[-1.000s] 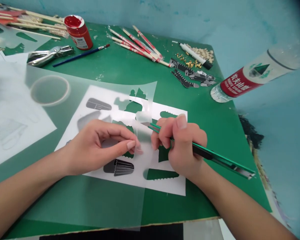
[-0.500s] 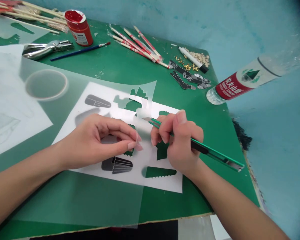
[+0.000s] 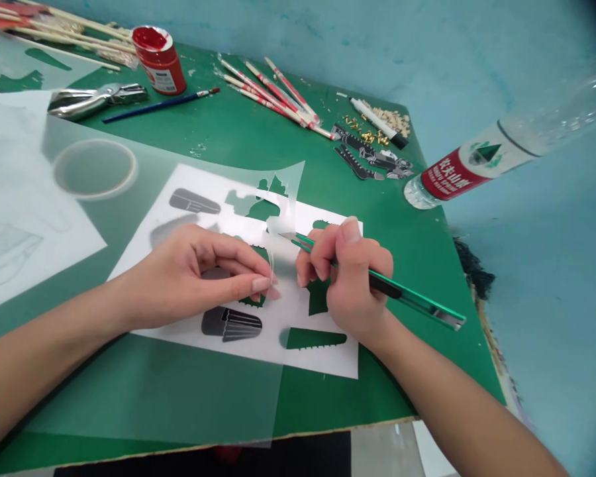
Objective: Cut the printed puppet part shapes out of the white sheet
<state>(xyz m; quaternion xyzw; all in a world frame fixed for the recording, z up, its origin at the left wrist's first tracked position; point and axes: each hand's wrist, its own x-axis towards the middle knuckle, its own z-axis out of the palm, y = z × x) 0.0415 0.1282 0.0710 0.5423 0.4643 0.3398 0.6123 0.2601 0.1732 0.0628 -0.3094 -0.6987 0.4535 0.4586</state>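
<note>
Left hand (image 3: 198, 281), center of frame: thumb and fingertips closed to a pinch on the cut edge of the translucent frosted plastic sheet (image 3: 179, 397). Sheet spreads left and down from that pinch, under the wrist; one fingertip shows through it.

Right hand (image 3: 352, 278), right of center: fingers curled tight around the slim green-and-black craft knife (image 3: 417, 301), thumb on top. Handle runs out toward lower right; blade pokes past the fingertips toward upper left, right by the sheet's cut edge, just above the left fingertips. Can't tell if blade touches plastic.

White paper with dark printed shapes and cutouts (image 3: 328, 361) lies below both hands, partly under the sheet. Clear plastic bottle with red-and-white label (image 3: 461, 169) at right; open red paint jar (image 3: 163, 69) upper left.
</note>
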